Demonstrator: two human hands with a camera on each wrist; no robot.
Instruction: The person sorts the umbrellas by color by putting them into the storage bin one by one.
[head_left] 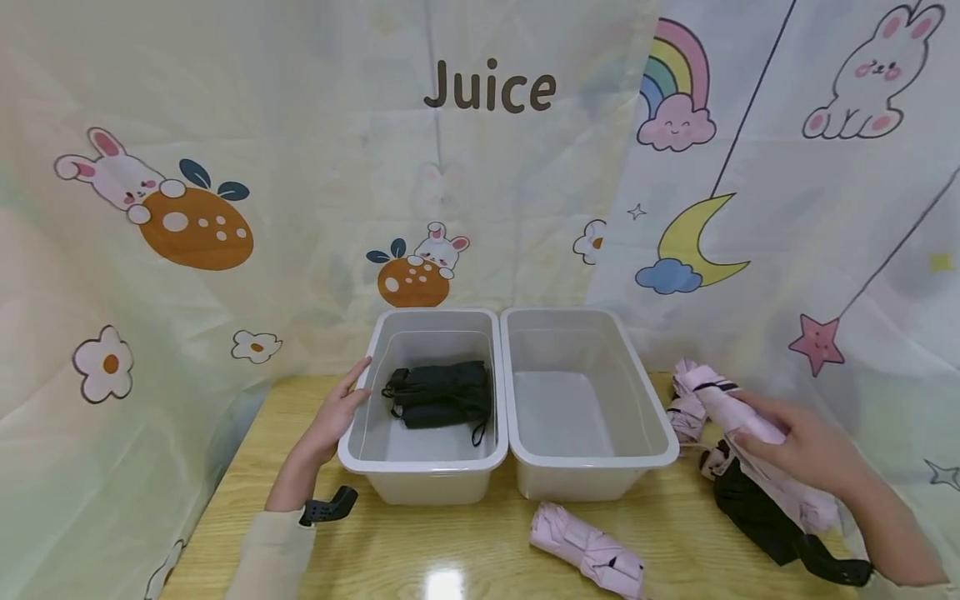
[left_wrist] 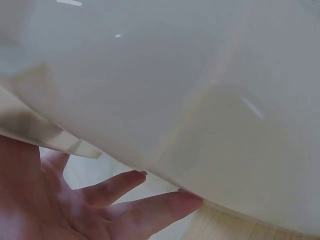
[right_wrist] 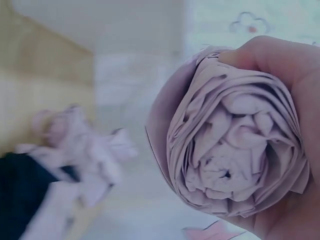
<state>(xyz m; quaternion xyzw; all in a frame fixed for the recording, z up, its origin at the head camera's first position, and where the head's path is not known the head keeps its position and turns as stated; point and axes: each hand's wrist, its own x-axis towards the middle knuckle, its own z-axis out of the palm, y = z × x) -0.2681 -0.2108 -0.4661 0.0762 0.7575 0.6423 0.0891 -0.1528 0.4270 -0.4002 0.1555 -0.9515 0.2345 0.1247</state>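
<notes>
In the head view my right hand grips a rolled-up pink cloth bundle above the table's right side. The right wrist view shows the layered end of this bundle, with the thumb and fingers around it. My left hand touches the outer left side of the left grey-white bin. Its fingers look fairly straight under the rim in the left wrist view. Inside that bin lie black folded cloth bundles, one with a small loop.
Beside the left bin stands a second grey-white bin, with its bottom showing. Another pink roll lies in front of it. More pink bundles and a black cloth piece lie on the wooden table at right. A printed curtain hangs behind.
</notes>
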